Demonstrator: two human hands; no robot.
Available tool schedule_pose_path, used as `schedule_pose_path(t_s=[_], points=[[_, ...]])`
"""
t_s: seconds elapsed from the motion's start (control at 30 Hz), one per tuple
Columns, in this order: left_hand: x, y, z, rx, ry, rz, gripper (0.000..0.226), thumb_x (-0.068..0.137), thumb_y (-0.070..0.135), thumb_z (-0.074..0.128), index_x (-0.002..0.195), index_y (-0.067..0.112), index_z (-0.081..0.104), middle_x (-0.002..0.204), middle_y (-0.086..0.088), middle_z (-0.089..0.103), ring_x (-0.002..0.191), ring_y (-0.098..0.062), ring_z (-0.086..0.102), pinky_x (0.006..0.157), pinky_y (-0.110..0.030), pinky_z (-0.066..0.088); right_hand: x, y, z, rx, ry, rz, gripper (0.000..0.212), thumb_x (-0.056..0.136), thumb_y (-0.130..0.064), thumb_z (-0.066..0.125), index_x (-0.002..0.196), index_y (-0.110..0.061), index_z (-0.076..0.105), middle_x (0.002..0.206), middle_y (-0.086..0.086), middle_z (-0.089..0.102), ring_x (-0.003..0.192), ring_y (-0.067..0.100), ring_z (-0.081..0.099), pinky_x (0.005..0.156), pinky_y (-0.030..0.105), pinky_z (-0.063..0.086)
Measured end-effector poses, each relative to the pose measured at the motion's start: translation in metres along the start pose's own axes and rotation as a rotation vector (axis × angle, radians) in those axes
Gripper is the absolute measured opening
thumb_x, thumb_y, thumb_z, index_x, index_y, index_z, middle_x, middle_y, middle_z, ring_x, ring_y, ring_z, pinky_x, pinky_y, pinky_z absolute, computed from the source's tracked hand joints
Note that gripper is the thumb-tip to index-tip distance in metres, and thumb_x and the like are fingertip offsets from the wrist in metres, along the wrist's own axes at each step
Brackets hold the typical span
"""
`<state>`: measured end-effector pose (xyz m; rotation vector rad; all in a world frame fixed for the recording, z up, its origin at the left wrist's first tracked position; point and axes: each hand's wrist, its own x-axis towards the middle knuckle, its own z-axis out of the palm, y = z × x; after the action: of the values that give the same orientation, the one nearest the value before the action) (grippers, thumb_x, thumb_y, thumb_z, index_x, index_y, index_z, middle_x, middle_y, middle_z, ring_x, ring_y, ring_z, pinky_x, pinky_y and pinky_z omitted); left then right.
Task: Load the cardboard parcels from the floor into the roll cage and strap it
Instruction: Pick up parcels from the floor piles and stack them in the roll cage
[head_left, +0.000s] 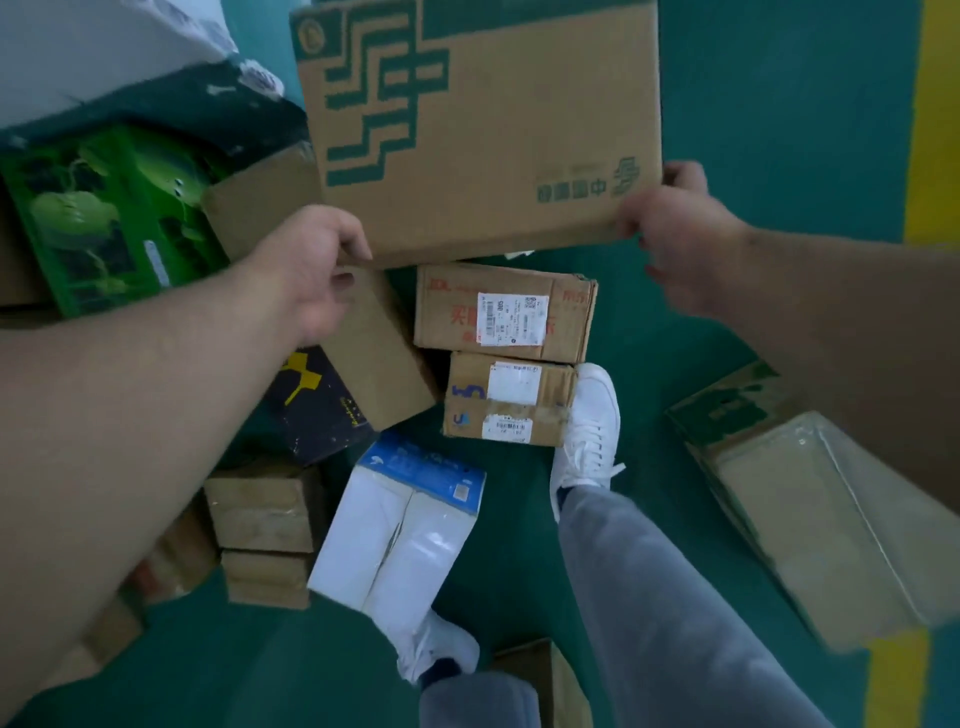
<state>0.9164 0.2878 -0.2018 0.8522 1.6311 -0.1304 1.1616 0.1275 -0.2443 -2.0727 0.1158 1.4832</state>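
A large brown cardboard parcel (483, 130) with green printed markings hangs above the floor at top centre. My left hand (311, 270) grips its near left corner. My right hand (675, 234) grips its near right corner, fingers wrapped round the edge. Below it on the green floor lie a labelled brown parcel (506, 312) with red print, a smaller taped parcel (509, 400) and a plain brown parcel (374, 353). No roll cage or strap is in view.
A green printed box (104, 218) lies at the left, a black-and-yellow box (322, 405) and a white-and-blue pack (400, 525) nearer me. Stacked brown boxes (265, 530) sit lower left. A green-and-tan parcel (810, 493) lies at the right. My white shoes (592, 431) stand among them.
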Motion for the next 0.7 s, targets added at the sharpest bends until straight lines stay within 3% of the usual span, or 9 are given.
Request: schedule_pose_path(t_s=[0.07,0.13,0.17,0.27,0.43,0.5,0.6,0.7], points=[[-0.045,-0.003,-0.009,-0.143,-0.009,-0.009,0.034,0.063,0.010,0.058,0.096,0.015,0.056,0.110,-0.004,0.059,0.100,-0.026,0.056,0.073,-0.034,0.050,-0.044,-0.008,-0.009,0.011,0.002,-0.050,0.047,0.085,-0.004,0.045,0.123,-0.030,0.043,0.100,-0.013,0.058,0.083,0.005,0.045,0.071,0.027,0.034],[-0.091,-0.010,-0.022,-0.209,0.016,-0.002,0.059,0.051,0.011,0.059,0.110,0.011,0.056,0.105,-0.012,0.059,0.089,-0.028,0.057,0.064,-0.029,0.051,-0.090,-0.007,-0.015,-0.002,-0.002,-0.060,0.047,0.086,-0.003,0.043,0.125,-0.029,0.043,0.096,-0.010,0.054,0.079,0.007,0.042,0.066,0.025,0.032],[-0.118,-0.017,-0.030,-0.233,0.027,0.009,0.070,0.047,0.010,0.059,0.117,0.012,0.053,0.105,-0.013,0.060,0.089,-0.028,0.057,0.066,-0.030,0.052,-0.116,0.002,-0.016,-0.019,-0.016,-0.061,0.050,0.086,-0.003,0.043,0.128,-0.029,0.043,0.096,-0.010,0.054,0.082,0.009,0.043,0.069,0.024,0.034],[-0.206,-0.046,-0.059,-0.247,0.107,0.037,0.065,0.047,0.009,0.058,0.110,0.022,0.049,0.106,-0.013,0.064,0.095,-0.031,0.061,0.080,-0.046,0.054,-0.197,0.023,-0.018,-0.046,-0.036,-0.023,0.058,0.087,-0.004,0.048,0.139,-0.027,0.042,0.104,-0.009,0.057,0.097,0.012,0.049,0.092,0.034,0.038],[-0.344,-0.121,-0.132,-0.184,0.118,0.054,0.062,0.071,0.002,0.059,0.126,0.026,0.046,0.109,-0.006,0.062,0.107,-0.026,0.058,0.091,-0.040,0.049,-0.343,0.064,-0.005,-0.152,-0.079,-0.008,0.050,0.082,-0.008,0.055,0.128,-0.026,0.052,0.110,0.006,0.069,0.093,0.022,0.062,0.075,0.038,0.049],[-0.385,-0.153,-0.165,-0.177,0.122,0.070,0.064,0.079,-0.006,0.055,0.134,0.024,0.043,0.111,-0.005,0.061,0.107,-0.024,0.059,0.089,-0.039,0.050,-0.396,0.080,0.009,-0.158,-0.097,-0.025,0.048,0.080,-0.005,0.055,0.123,-0.025,0.054,0.111,0.006,0.071,0.099,0.025,0.065,0.084,0.043,0.057],[-0.442,-0.197,-0.215,-0.185,0.132,0.095,0.063,0.082,-0.009,0.053,0.134,0.025,0.040,0.106,0.000,0.058,0.094,-0.015,0.057,0.074,-0.031,0.047,-0.472,0.094,0.042,-0.181,-0.129,-0.078,0.051,0.081,-0.004,0.055,0.126,-0.028,0.054,0.112,0.004,0.070,0.096,0.022,0.064,0.075,0.039,0.053],[-0.495,-0.249,-0.271,-0.202,0.162,0.144,0.063,0.079,-0.005,0.058,0.130,0.029,0.044,0.105,0.003,0.063,0.095,-0.014,0.059,0.075,-0.031,0.048,-0.534,0.107,0.085,-0.182,-0.135,-0.159,0.055,0.083,0.000,0.054,0.125,-0.034,0.058,0.113,0.003,0.070,0.108,0.028,0.064,0.093,0.047,0.055]])
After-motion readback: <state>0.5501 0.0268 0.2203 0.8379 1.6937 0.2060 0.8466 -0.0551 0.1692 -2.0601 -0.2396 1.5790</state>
